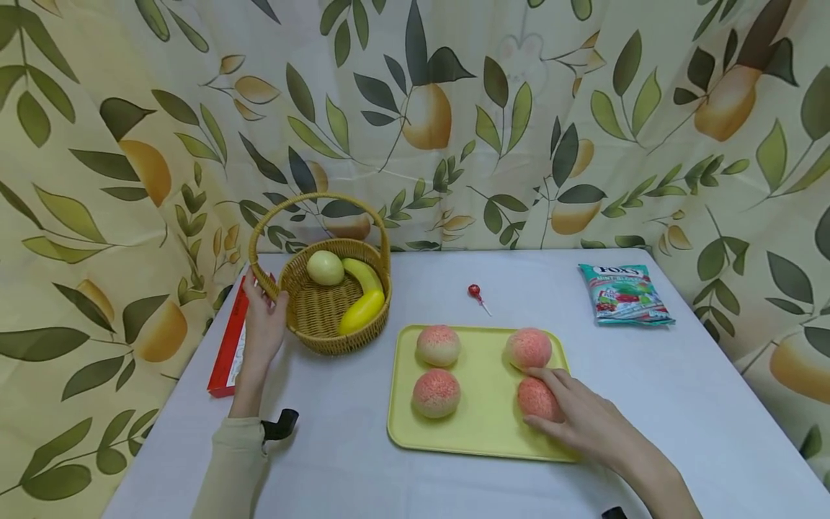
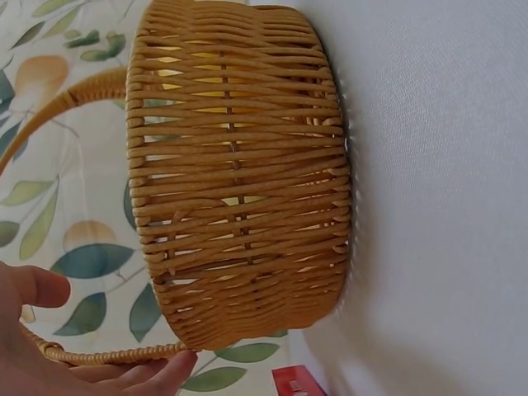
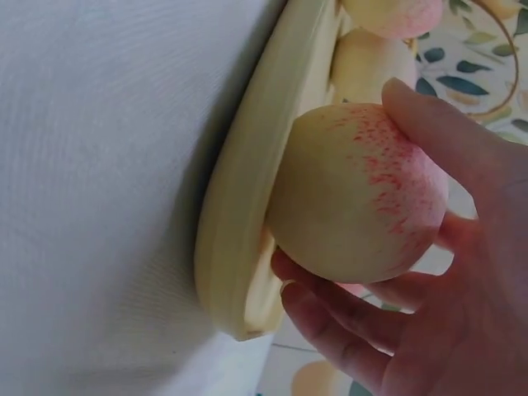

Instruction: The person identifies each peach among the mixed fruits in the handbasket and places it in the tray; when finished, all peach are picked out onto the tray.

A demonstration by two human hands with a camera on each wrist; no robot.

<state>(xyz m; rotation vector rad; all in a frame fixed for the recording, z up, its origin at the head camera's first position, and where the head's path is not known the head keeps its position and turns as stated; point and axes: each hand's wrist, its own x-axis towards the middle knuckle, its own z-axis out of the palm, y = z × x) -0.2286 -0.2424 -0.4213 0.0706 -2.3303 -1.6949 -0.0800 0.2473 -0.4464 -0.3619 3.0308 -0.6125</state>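
My left hand [image 1: 264, 324] is at the left base of the handle of a wicker basket [image 1: 327, 344]. The handle passes between thumb and fingers, and the fingers lie along its far side in the left wrist view. Inside the basket are a pale green round fruit [image 1: 326, 268], a banana [image 1: 364, 275] and a yellow oval fruit [image 1: 362, 313]. My right hand [image 1: 580, 411] grips a pink-speckled peach [image 3: 355, 194] at the near right of a yellow tray [image 1: 480, 432], thumb on one side, fingers on the other. Three more peaches, one being the front left peach [image 1: 436, 393], sit on the tray.
A red lollipop [image 1: 475, 291] lies behind the tray. At the back right is a teal candy bag [image 1: 625, 294]. A red-edged flat box [image 1: 227, 360] lies left of the basket, partly behind my left arm. A patterned curtain [image 1: 415, 144] hangs around the white table [image 1: 337, 447].
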